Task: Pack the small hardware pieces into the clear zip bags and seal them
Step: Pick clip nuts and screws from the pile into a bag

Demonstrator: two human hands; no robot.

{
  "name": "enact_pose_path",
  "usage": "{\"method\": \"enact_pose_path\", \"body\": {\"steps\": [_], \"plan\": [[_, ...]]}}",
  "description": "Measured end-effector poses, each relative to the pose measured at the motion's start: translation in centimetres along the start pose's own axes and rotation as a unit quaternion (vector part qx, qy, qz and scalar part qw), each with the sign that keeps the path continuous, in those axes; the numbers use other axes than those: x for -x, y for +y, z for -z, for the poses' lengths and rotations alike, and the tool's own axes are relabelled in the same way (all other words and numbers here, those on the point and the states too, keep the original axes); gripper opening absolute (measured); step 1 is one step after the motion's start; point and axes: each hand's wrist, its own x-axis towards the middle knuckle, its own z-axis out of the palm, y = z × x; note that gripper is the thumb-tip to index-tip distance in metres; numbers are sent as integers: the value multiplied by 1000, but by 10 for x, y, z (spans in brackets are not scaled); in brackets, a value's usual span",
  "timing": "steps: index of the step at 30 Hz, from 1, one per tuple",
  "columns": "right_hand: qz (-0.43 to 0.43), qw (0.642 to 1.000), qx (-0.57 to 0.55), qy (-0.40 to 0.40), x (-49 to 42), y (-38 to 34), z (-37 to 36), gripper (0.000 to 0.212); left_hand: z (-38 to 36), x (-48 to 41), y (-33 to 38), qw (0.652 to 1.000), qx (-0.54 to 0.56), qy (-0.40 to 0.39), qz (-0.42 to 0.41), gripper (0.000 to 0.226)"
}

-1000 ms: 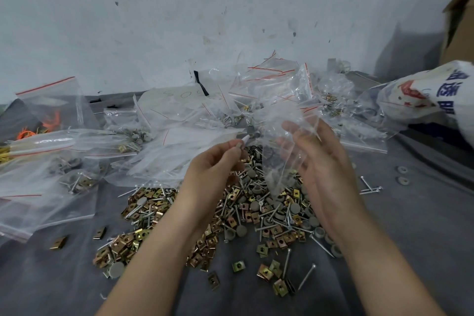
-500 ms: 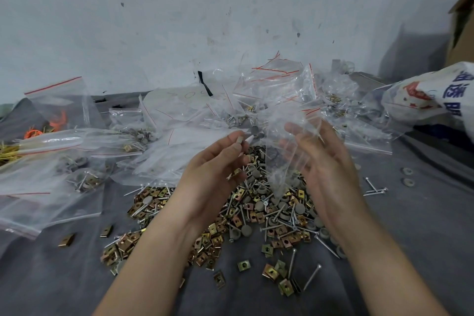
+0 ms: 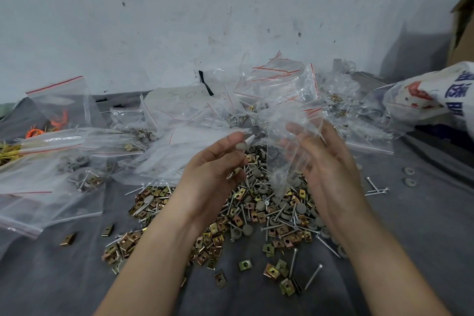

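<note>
Step in hand: filling.
- Left hand pinches grey cap, just beside clear zip bag.
- Right hand holds it raised over hardware pile on tabletop.
- Next, likely: spread mouth, drop cap inside.

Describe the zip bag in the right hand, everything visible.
The clear zip bag is thin, crinkled see-through plastic with a red line along its upper edge. It hangs above the pile of loose hardware, lower corner just over it. The right hand holds it, thumb and fingers showing through the film. It looks empty; whether the mouth is open I cannot tell. The left hand, pinching a grey cap, is beside it, not clearly touching.
</note>
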Motion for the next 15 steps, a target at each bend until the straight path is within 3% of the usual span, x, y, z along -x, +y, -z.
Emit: {"method": "enact_pose_path", "body": {"steps": [6, 15], "plan": [[-1, 1000, -1, 1, 1, -2, -1, 46, -2, 0, 0, 1000, -1, 8, -1, 25], [-1, 1000, -6, 0, 1, -2, -1, 45, -2, 2, -2, 999, -47, 3, -12, 32]]}}
